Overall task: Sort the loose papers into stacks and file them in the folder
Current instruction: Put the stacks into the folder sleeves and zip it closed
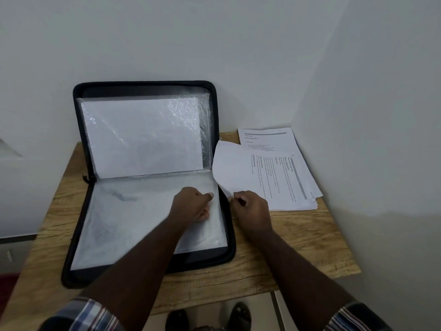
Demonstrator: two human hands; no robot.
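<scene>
Left hand (194, 204) grips the sleeve (148, 211) edge, right hand (248, 206) pinches a sheet (229, 168) at 3 o'clock; skewed entry could crumple it.

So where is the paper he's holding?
In the head view, the held sheet curls up right of the open folder, pinched by the right hand, beside the paper stack.
</scene>
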